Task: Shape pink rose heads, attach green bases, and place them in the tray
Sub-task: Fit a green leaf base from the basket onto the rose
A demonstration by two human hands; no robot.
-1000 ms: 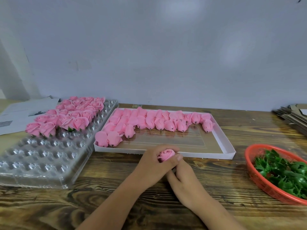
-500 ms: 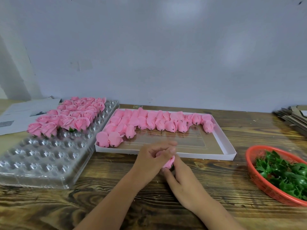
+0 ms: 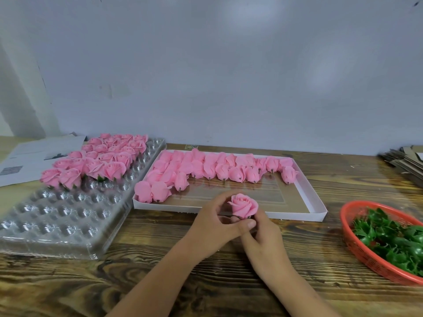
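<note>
A pink rose head (image 3: 244, 205) stands upright between both hands, just in front of the white box. My left hand (image 3: 214, 227) curls round its lower left side, thumb under the bloom. My right hand (image 3: 263, 239) pinches its base from the right; a dark green bit shows under the petals. Several unshaped pink buds (image 3: 217, 168) lie in rows in the white box (image 3: 317, 202). Finished roses (image 3: 98, 161) fill the far part of the clear plastic tray (image 3: 57, 223). Green bases (image 3: 393, 239) are heaped in a red basket (image 3: 357, 245).
Papers (image 3: 29, 159) lie at the far left behind the clear tray. A stack of flat cardboard (image 3: 405, 161) sits at the far right. Bare wooden tabletop (image 3: 160, 277) stretches in front of my arms. A grey wall stands close behind the table.
The rose was covered by my left fingers and low in my hands; now it is lifted and turned upright, its opened petals fully visible above my fingers.
</note>
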